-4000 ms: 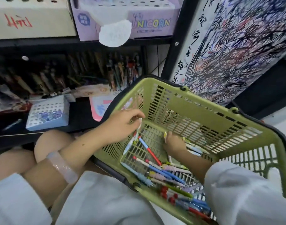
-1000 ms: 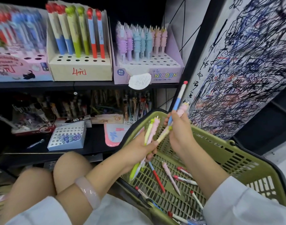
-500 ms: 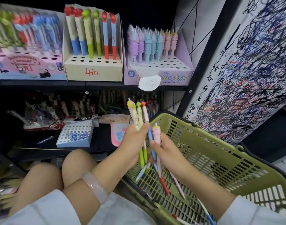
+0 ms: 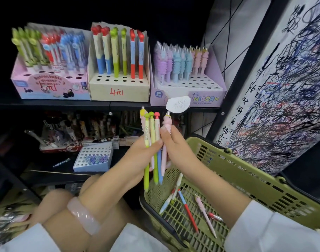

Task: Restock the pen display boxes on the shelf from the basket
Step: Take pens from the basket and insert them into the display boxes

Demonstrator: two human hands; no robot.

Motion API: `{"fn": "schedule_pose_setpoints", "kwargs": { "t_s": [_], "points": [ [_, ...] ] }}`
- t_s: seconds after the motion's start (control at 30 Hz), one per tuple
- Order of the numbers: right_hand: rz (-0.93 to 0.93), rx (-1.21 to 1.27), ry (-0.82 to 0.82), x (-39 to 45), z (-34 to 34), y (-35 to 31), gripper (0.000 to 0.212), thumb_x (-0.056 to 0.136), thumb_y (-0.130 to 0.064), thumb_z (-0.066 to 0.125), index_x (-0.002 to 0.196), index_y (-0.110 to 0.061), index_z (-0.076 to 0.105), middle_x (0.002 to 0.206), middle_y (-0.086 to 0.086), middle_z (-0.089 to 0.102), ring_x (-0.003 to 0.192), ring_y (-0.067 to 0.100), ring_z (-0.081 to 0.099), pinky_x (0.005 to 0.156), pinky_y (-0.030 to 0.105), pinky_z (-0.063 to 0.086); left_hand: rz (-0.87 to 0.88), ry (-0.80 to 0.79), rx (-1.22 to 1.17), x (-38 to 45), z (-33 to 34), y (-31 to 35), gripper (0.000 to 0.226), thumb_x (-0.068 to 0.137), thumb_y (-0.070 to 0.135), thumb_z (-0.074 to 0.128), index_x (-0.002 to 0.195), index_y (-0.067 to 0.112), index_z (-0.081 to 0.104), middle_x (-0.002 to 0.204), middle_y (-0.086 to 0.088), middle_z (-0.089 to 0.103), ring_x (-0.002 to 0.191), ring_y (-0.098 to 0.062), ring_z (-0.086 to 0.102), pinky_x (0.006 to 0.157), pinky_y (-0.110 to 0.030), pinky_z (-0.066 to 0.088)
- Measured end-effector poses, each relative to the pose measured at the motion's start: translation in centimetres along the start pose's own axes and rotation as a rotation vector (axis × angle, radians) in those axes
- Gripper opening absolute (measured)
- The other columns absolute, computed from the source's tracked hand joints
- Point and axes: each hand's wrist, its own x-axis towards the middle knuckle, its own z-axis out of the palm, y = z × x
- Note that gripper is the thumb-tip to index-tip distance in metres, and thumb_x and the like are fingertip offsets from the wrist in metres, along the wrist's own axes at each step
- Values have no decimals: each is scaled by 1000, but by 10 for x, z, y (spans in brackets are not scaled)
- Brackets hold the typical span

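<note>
Basket (image 4: 250, 180): near right, green, loose pens on its floor; knocked, it could tip.
Display boxes: far on the shelf (image 4: 101, 105); unicorn box (image 4: 188, 91) has free holes.
Left hand (image 4: 146, 148): grips a pen bunch (image 4: 152, 142); a loose grip risks a spill.
Right hand (image 4: 175, 142): pinches a pink pen (image 4: 167, 124).
Change: half a second ago the bunch sat lower.

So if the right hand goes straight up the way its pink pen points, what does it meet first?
Probably the white paper tag hanging from the UNICORN display box. The right hand holds the pink pen with its tip just below that tag. Depth is unclear from this one view.
</note>
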Motion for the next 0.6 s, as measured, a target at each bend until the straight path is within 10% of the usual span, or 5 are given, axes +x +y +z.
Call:
{"fn": "schedule_pose_setpoints", "kwargs": {
  "t_s": [0.17, 0.6],
  "points": [
    [-87, 52, -133, 24, 11, -26, 22, 100, -30, 38, 87, -19, 52, 71, -8, 56, 56, -5, 54, 57, 11, 45, 112, 39, 77, 4, -31, 29, 17, 93, 7, 49, 102, 16, 61, 76, -3, 67, 64, -10, 64, 60, -22, 55],
    [-121, 280, -23, 84, 2, -71, 11, 95, -16, 52, 103, -14, 59, 77, -5, 65, 66, 2, 63, 64, 17, 53, 173, 76, 120, 22, -57, 70, 14, 93, 17, 50, 103, 13, 59, 70, -1, 72, 58, -13, 66, 55, -21, 52]
  ]
}}
